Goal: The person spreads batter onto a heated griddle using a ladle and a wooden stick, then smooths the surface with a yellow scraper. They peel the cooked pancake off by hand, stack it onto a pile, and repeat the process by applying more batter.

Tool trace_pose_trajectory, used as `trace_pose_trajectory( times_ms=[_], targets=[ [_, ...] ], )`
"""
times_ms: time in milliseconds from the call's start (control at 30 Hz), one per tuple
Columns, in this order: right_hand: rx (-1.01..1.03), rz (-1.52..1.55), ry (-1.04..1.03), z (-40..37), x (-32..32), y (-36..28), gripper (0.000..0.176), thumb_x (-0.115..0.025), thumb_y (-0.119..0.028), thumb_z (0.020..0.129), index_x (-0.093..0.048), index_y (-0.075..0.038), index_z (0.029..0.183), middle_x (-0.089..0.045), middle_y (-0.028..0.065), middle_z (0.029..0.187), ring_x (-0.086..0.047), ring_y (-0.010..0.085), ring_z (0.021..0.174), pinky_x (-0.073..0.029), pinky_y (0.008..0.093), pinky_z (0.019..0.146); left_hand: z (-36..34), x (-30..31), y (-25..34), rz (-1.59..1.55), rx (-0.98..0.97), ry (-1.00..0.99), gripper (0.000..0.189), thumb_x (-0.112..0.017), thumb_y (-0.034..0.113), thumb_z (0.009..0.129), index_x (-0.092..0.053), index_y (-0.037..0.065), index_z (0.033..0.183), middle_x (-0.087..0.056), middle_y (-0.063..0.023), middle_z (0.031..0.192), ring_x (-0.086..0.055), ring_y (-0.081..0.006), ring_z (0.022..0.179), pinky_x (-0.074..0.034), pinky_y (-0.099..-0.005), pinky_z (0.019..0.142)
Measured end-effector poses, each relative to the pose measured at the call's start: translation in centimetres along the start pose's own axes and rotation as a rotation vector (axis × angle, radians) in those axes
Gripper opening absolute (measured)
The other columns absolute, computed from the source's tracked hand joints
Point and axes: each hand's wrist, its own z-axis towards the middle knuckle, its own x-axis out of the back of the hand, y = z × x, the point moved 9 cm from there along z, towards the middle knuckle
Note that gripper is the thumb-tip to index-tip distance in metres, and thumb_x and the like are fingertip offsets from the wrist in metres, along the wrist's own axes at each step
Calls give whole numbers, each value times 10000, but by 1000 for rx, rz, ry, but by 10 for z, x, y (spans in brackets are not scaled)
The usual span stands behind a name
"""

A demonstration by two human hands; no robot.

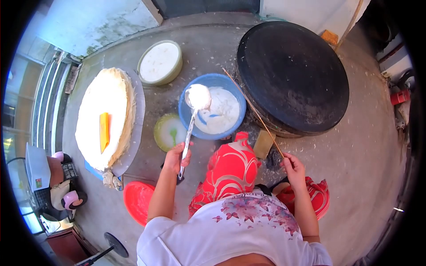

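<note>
My left hand (178,157) is closed round the handle of a metal ladle (190,128). The ladle's bowl, full of white batter, is over the left side of a blue basin (242,104) that holds more white batter. My right hand (293,167) pinches the lower end of a long thin stick (255,109). The stick slants up to the left, between the basin and a large round black griddle (293,77).
A tall stack of thin pale rounds (100,97) with an orange strip on top stands at left. A pale green basin of batter (177,71), a yellow-green bowl (159,133) and a red basin (133,204) are on the floor (355,168).
</note>
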Motion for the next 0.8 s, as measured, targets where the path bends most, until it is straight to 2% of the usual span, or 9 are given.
trace_pose_trajectory(
  times_ms=[133, 233, 300, 367, 400, 467, 700, 767, 800],
  targets=[
    [-6, 29, 39, -1, 4, 2, 236, -551, -111, 862, -565, -2, 1071, -559, -21, 824, -497, 44, 733, -405, 175, 660, 10, -33, 6, -135, -35, -208, 308, -398, 258, 915, -473, 9, 1080, -468, -68, 570, -342, -107, 390, -254, -225, 343],
    [-14, 40, 76, -1, 12, 5, 235, -563, -105, 855, -565, 0, 1065, -556, -22, 837, -498, 47, 742, -407, 176, 676, 40, -38, -3, -75, -80, -98, 298, -395, 245, 917, -483, 13, 1081, -456, -51, 559, -345, -104, 387, -254, -219, 346],
    [1, 32, 84, 0, 14, 4, 237, -568, -106, 852, -564, -1, 1065, -557, -21, 839, -498, 48, 742, -408, 177, 677, 84, -12, -24, -27, -78, -165, 284, -430, 224, 889, -499, 14, 1068, -547, -110, 624, -495, -189, 446, -381, -294, 398],
    [0, 59, 113, -1, 16, 5, 244, -573, -101, 848, -553, 0, 1069, -562, -17, 853, -502, 50, 744, -407, 175, 684, 97, 10, -1, 1623, -577, 436, 278, -445, 173, 851, -507, 15, 1071, -610, -203, 767, -607, -310, 623, -480, -402, 558],
    [-5, 56, 110, -2, 16, 5, 244, -573, -101, 848, -553, 0, 1069, -562, -17, 853, -502, 50, 744, -407, 175, 684, 92, 4, 3, 1621, -571, 437, 278, -445, 173, 851, -507, 15, 1071, -610, -203, 767, -607, -310, 623, -480, -402, 558],
    [29, 81, 86, 1, 14, 1, 252, -580, -89, 841, -542, 4, 1073, -568, -12, 872, -507, 49, 755, -409, 176, 687, 93, -6, 7, 1947, -192, 433, 270, -461, 152, 810, -528, 20, 1035, -603, -247, 885, -603, -377, 793, -476, -456, 714],
    [42, 38, 72, 5, 8, 7, 257, -590, -71, 830, -540, 4, 1071, -573, -4, 891, -519, 55, 779, -415, 181, 694, 127, -19, 15, 1726, -303, 640, 227, -467, 151, 790, -558, 30, 960, -612, -224, 895, -600, -365, 852, -476, -444, 752],
    [37, 32, 32, 6, 3, 4, 255, -589, -64, 829, -539, 8, 1068, -575, -1, 893, -521, 57, 776, -417, 181, 694, 127, -24, -15, 1946, -201, 338, 239, -462, 162, 801, -558, 25, 972, -610, -225, 894, -599, -373, 835, -476, -454, 737],
    [24, 15, 23, 7, 4, 7, 252, -586, -54, 828, -538, 9, 1068, -575, 1, 892, -522, 59, 775, -419, 182, 695, 129, -6, -8, 1897, -251, 370, 238, -471, 185, 801, -582, 12, 921, -613, -223, 881, -599, -371, 832, -475, -454, 738]
  ],
)
